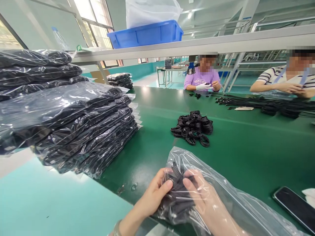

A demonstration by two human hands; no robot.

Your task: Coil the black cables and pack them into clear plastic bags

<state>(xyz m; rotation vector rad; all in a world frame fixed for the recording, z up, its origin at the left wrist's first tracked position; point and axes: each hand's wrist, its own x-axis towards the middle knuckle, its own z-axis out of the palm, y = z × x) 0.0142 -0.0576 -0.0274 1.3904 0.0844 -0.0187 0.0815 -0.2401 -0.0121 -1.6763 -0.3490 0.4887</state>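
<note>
Bag of clear, glossy, creased plastic [221,186] lies on the green tabletop [246,147], its dark bundle of black cables [178,193] too blurred to count, and the left hand [156,191] and right hand [203,193] grip that bundle between bent fingers and thumbs, the right seen through the film. Beyond the bag are one loose heap of black cable coils [193,127] and two people [203,77]; left of it rise stacks of filled clear bags [98,131], right of it lies one black phone [294,208]. The tabletop's near edge runs close by the bag's left, and bare green separates bag from heap.
</note>
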